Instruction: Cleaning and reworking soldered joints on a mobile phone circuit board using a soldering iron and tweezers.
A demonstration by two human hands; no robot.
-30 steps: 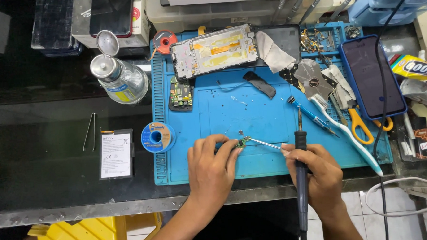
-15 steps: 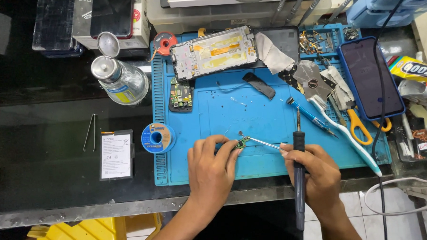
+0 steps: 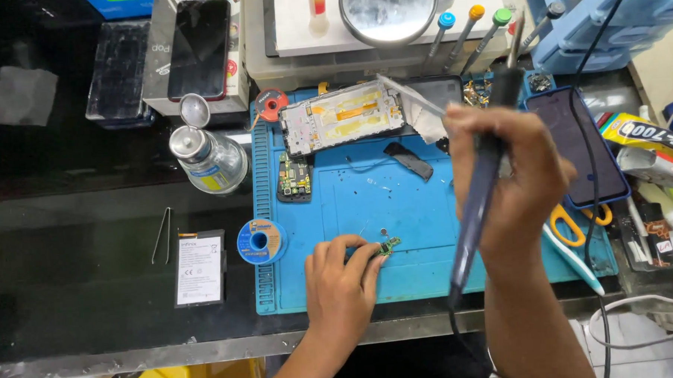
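Blue mat (image 3: pixel 427 208), small green board (image 3: pixel 388 246), dark-blue soldering iron (image 3: pixel 480 191), yellow-handled scissors (image 3: pixel 569 225).

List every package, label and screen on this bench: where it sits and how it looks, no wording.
Battery: left of the blue mat; flat black rectangle, white label.
Dark phone: back left, on a white box; black screen, red edge.
Cracked screen: far left; black.
Phone: right of the mat; dark screen, blue rim.
Glue tube: far right; yellow with black print.
Bottle: left of the mat; clear, yellow label.

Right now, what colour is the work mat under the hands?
Blue work mat, clearest in the head view.
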